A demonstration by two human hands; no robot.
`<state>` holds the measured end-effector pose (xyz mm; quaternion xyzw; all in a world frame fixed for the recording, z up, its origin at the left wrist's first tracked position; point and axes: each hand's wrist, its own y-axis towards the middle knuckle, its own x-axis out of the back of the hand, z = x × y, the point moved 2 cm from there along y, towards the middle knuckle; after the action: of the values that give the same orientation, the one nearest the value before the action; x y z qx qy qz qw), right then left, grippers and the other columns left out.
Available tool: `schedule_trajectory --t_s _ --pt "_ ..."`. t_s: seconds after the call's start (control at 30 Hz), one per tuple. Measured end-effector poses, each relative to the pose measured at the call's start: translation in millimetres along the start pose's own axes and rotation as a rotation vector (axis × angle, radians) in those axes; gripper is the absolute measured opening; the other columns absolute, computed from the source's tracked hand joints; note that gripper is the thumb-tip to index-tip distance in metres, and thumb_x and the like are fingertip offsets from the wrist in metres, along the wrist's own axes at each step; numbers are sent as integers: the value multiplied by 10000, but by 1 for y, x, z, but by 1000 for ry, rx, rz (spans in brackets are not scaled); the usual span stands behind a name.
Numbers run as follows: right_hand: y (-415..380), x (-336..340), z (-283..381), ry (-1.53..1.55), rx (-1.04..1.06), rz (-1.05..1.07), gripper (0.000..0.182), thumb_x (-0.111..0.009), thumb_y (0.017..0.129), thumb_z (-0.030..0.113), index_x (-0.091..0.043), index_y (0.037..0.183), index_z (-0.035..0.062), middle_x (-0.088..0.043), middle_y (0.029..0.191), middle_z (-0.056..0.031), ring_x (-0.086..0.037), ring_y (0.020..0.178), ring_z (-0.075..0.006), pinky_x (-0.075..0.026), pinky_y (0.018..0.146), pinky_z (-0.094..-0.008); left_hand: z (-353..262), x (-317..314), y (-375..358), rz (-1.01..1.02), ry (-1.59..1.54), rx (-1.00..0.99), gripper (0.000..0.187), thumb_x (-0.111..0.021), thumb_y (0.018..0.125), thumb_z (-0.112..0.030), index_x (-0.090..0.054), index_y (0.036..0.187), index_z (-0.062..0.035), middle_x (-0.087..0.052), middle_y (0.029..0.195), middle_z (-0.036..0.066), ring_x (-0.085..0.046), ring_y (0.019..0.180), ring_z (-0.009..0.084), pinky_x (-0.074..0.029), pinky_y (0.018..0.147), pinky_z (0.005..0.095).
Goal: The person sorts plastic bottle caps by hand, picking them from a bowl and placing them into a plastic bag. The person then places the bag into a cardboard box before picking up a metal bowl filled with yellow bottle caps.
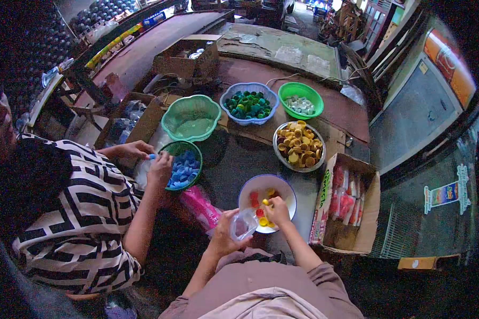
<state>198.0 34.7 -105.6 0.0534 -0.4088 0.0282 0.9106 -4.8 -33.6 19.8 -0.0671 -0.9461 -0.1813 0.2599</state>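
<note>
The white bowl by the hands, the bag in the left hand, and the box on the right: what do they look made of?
White bowl: probably plastic or enamel, smooth and glossy; cannot tell which. Bag, held by the left hand: thin clear plastic film, crinkled and see-through. Box: cardboard, with brown flaps and a printed side.

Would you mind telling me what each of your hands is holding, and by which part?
The left hand grips a clear plastic bottle around its body. The right hand pinches a small yellow cap at its fingertips, over the white bowl.
</note>
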Motion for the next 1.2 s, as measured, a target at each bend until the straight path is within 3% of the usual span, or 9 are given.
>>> schedule_trajectory --t_s 0.13,0.23,0.33,0.47,0.57,0.8,1.03,1.13,1.2 --pt "6 52 56 719 -99 -12 240 -656 704 221 -593 832 28 -551 923 -91 -555 829 -209 -438 724 -310 -1 -4 2 6 -5 31 776 -759 521 -166 -357 1171 -32 -453 1042 151 -481 970 282 -398 847 366" --pt "-1 95 107 509 347 44 230 -644 718 217 -596 840 28 -550 988 -108 -542 912 -239 -423 789 -327 2 -9 3 -5 -3 19 747 -752 544 -197 -366 1160 -24 -457 1025 172 -468 963 314 -390 845 385" --pt "-13 105 139 182 613 167 134 -613 732 127 -601 833 39 -540 1014 -95 -482 1008 -258 -355 884 -357 2 -10 5 36 -41 21 741 -750 549 -193 -366 1159 -22 -455 1025 173 -468 964 317 -390 847 380" --pt "11 89 91 399 282 58 201 -617 687 151 -609 852 37 -568 940 -120 -548 886 -266 -438 780 -341 3 -10 4 4 -49 42 761 -756 531 -186 -366 1166 -30 -454 1036 142 -483 959 279 -401 839 371" --pt "10 37 25 85 78 176 230 -612 654 161 -595 848 39 -556 848 -141 -552 836 -299 -450 743 -392 4 -8 5 -11 -36 31 760 -760 532 -199 -370 1162 -28 -457 1045 142 -484 965 281 -402 837 372" --pt "0 -17 10 -323 137 334 257 -610 626 157 -548 859 66 -546 818 -137 -553 807 -303 -459 677 -422 2 -4 3 -47 -7 19 726 -747 552 -179 -372 1150 -13 -455 1045 170 -475 967 311 -404 839 379" --pt "0 -25 -1 -211 85 365 265 -616 615 158 -541 845 50 -558 798 -139 -559 786 -296 -466 669 -402 7 -3 0 -47 33 55 755 -757 546 -220 -361 1157 -18 -441 1084 151 -466 1004 286 -376 877 372" --pt "-6 -29 -15 -103 300 308 188 -609 627 157 -568 776 51 -566 767 -136 -564 754 -292 -465 663 -392 21 -11 -5 -44 -50 38 774 -767 531 -207 -359 1163 -22 -443 1082 144 -460 1013 282 -373 882 367" --pt "-13 -32 -19 -53 261 217 155 -608 631 160 -581 742 55 -569 775 -134 -563 726 -291 -466 644 -386 20 -12 -6 -42 -26 18 786 -772 522 -198 -358 1167 -24 -445 1082 140 -461 1013 278 -372 884 364"
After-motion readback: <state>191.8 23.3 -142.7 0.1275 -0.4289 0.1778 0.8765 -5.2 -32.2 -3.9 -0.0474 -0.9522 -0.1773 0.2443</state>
